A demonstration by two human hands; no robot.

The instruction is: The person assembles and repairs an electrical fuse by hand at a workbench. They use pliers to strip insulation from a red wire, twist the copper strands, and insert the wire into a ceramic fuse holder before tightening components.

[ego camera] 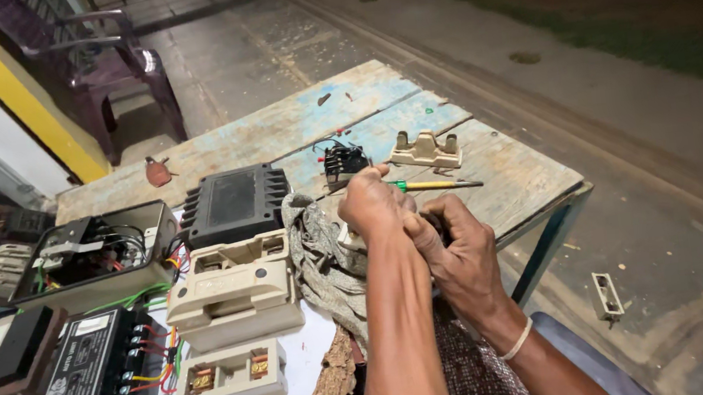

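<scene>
1. Two hands pressed together above the wooden table (506, 172) edge: left hand (374, 204) fisted, right hand (457, 252) curled.
2. Small pale part (351, 239) barely visible between them; grip itself hidden.
3. Screwdriver (433, 184) just behind.

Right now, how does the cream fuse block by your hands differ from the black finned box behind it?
The cream fuse block is pale, chunky and stepped; the black finned box is dark and flatter, with ribbed sides. The cream one lies nearer the person, the black one farther back. Both rest on the wooden table, untouched by either hand.
</scene>
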